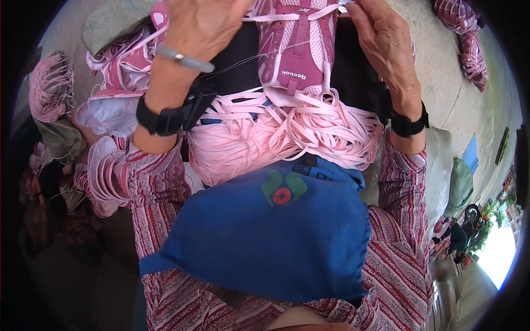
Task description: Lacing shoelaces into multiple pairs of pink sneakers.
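Right hand (385, 41), curled inward, pinches a pale lace (273, 18); whether the left hand (203, 26) grips it is unclear.

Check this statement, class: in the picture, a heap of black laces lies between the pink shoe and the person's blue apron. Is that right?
Not quite: the head view shows pale pink laces, not black ones, lying between the pink shoe and the blue apron.

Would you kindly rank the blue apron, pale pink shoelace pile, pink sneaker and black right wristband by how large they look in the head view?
1. Blue apron
2. Pale pink shoelace pile
3. Pink sneaker
4. Black right wristband
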The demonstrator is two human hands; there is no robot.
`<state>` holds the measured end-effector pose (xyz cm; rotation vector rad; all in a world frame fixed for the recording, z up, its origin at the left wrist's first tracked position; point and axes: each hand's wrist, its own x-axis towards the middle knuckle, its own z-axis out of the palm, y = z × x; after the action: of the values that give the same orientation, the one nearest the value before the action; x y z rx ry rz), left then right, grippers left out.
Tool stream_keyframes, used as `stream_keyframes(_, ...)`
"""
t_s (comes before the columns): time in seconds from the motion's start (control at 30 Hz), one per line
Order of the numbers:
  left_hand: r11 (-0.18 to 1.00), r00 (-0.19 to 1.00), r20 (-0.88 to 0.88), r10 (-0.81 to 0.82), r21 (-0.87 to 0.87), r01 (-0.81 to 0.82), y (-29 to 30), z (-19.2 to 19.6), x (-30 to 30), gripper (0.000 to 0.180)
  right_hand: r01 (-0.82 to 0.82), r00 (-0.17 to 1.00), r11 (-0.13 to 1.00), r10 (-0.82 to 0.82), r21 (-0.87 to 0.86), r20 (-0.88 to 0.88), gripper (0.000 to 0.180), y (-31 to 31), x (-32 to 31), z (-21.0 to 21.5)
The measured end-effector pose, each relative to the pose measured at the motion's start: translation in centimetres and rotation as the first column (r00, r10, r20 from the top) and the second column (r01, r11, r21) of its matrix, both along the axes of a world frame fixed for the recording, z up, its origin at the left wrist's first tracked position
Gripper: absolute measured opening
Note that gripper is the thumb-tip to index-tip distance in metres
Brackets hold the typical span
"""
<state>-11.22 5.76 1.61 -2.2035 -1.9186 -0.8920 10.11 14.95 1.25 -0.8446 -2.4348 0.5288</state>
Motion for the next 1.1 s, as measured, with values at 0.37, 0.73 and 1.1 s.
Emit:
stream_keyframes(0.37,0.873,0.825,0.531,0.194,-0.478,0.103,-4.4,0.9,0.1,0.019,0.095,0.982,0.844,-0.167,-0.527,-0.09,0.013,-3.0,3.0,-0.7)
stream_keyframes(0.73,0.95,0.964,0.259,0.055,-0.311,0.029,-2.9,-1.1,1.1,0.021,0.077,0.997,0.988,-0.079,-0.133,-0.012,0.006,-2.1,0.3,-0.5)
stream_keyframes(1.1,0.993,0.992,0.098,-0.077,-0.078,0.085,-1.6,-1.2,1.0,0.009,0.045,0.975,0.997,-0.031,-0.059,0.219,0.009,-2.5,-0.4,1.7)
